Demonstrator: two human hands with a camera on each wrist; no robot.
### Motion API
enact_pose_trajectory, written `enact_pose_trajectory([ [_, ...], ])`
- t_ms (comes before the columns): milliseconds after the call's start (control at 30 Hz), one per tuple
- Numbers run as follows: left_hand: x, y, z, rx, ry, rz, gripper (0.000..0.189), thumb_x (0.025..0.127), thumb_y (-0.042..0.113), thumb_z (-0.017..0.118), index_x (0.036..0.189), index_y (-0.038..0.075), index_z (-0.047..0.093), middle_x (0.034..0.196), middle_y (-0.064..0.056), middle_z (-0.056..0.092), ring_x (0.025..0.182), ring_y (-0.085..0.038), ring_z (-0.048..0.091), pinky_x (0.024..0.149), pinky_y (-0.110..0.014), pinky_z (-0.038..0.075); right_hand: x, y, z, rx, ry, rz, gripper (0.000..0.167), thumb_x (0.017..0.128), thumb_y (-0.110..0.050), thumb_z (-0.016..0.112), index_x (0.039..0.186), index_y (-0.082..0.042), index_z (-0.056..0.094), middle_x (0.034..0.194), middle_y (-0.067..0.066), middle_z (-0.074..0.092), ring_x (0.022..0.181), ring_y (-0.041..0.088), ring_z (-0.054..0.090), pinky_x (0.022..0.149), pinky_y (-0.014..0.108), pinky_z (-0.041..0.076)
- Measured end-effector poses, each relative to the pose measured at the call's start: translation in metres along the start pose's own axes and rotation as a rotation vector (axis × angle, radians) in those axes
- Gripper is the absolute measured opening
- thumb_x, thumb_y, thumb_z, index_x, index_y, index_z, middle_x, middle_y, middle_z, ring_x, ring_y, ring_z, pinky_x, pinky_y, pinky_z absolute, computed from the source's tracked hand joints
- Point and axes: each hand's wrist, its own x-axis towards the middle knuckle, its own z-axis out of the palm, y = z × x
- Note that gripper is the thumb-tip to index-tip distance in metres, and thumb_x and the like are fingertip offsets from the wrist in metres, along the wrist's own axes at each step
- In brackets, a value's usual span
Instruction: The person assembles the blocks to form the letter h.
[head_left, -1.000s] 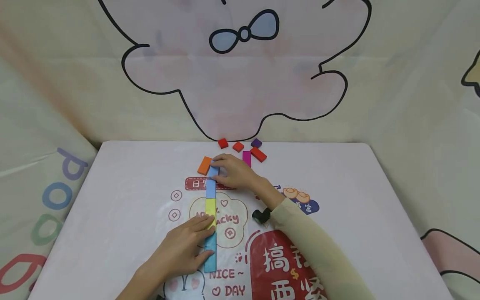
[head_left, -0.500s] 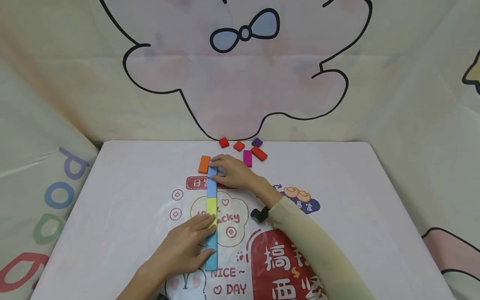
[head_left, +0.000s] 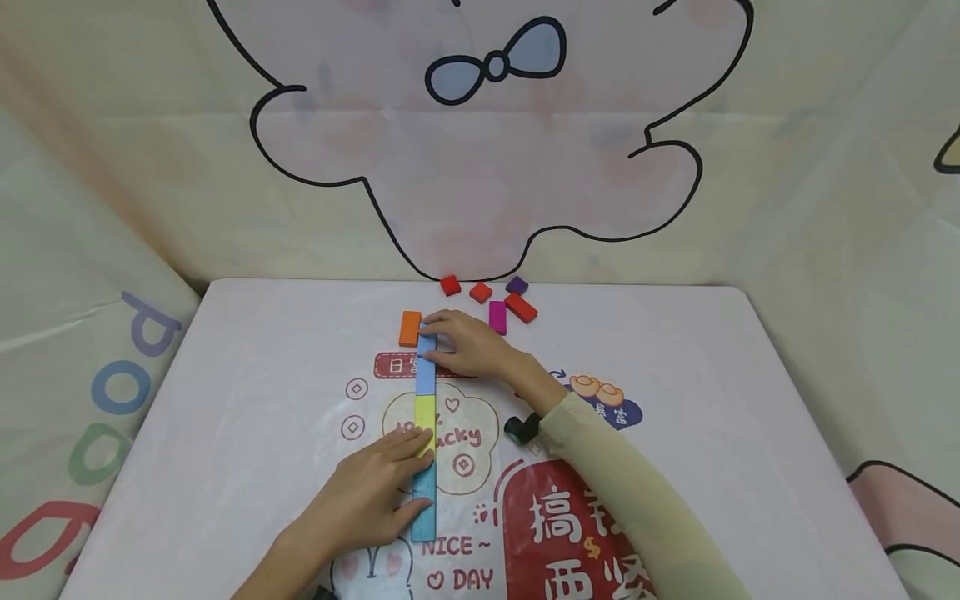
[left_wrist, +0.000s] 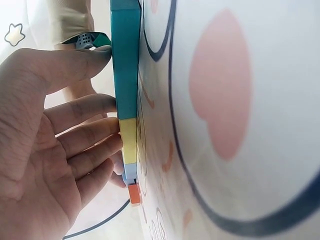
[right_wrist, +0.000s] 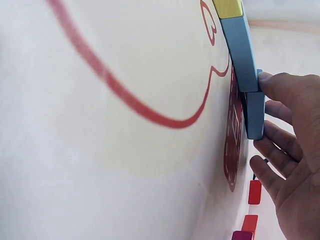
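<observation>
A straight row of flat blocks runs away from me in the head view: teal [head_left: 424,521], yellow [head_left: 424,410] and light blue [head_left: 425,381], with another light blue block [right_wrist: 256,117] at the far end. My left hand [head_left: 367,492] rests along the row, thumb and fingertips touching the teal and yellow blocks with its fingers fairly straight. The right hand [head_left: 474,343] pinches the far light blue block lengthwise between thumb and fingers; its near end stands slightly higher than its neighbour in the right wrist view. An orange block [head_left: 409,329] lies against that block's left side.
Loose blocks lie beyond the right hand near the table's back edge: red ones [head_left: 521,308], a magenta one [head_left: 497,317] and a purple one [head_left: 517,285]. A printed cloth [head_left: 247,400] covers the table. A dark green object [head_left: 522,429] shows by the right sleeve.
The orange block has turned from slanted to nearly parallel with the row. Both hands stay about where they were; the view has shifted slightly.
</observation>
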Motion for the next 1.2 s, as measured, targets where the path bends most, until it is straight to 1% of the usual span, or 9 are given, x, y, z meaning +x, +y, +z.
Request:
enact_pose_trajectory([
  [367,-0.001,0.001,0.002,-0.013,-0.023,-0.018,0.058,0.090,0.045,0.080,0.138,0.014,0.072,0.157,-0.001,0.060,0.149,-0.023,0.054,0.122,-0.045,0.047,-0.005,0.000,0.001,-0.001,-0.017,-0.014,0.052,0.102,-0.039,0.071,0.150,-0.022,0.062,0.162,0.000,0.053,0.153,0.020,0.046,0.121,0.039,0.049],
  [767,0.000,0.001,0.000,0.005,-0.016,-0.012,0.058,0.090,0.046,0.080,0.137,0.013,0.072,0.156,-0.001,0.061,0.148,-0.022,0.055,0.122,-0.043,0.048,-0.005,-0.001,0.001,-0.026,-0.013,-0.014,0.051,0.103,-0.039,0.069,0.151,-0.024,0.060,0.164,-0.001,0.051,0.154,0.020,0.045,0.122,0.038,0.048],
  [933,0.000,0.001,0.000,0.005,-0.016,-0.021,0.059,0.089,0.046,0.081,0.138,0.014,0.072,0.156,-0.001,0.061,0.149,-0.022,0.055,0.122,-0.044,0.048,-0.007,-0.006,0.000,-0.059,0.001,-0.014,0.051,0.103,-0.039,0.069,0.151,-0.024,0.060,0.161,0.000,0.052,0.151,0.020,0.047,0.123,0.038,0.047],
  [1067,0.000,0.001,0.000,0.005,-0.014,-0.022,0.059,0.089,0.046,0.081,0.138,0.014,0.072,0.156,0.000,0.061,0.149,-0.022,0.055,0.122,-0.044,0.048,-0.008,-0.009,-0.001,-0.058,0.006,-0.009,0.051,0.103,-0.038,0.070,0.151,-0.023,0.060,0.158,0.001,0.054,0.148,0.020,0.050,0.122,0.038,0.049],
  [1200,0.000,0.002,0.000,0.002,-0.017,-0.022,0.059,0.089,0.046,0.081,0.138,0.014,0.072,0.156,0.000,0.061,0.149,-0.022,0.055,0.122,-0.044,0.048,-0.009,-0.009,-0.001,-0.058,0.010,-0.006,0.051,0.103,-0.038,0.070,0.150,-0.023,0.061,0.158,0.001,0.055,0.148,0.020,0.050,0.122,0.039,0.048],
])
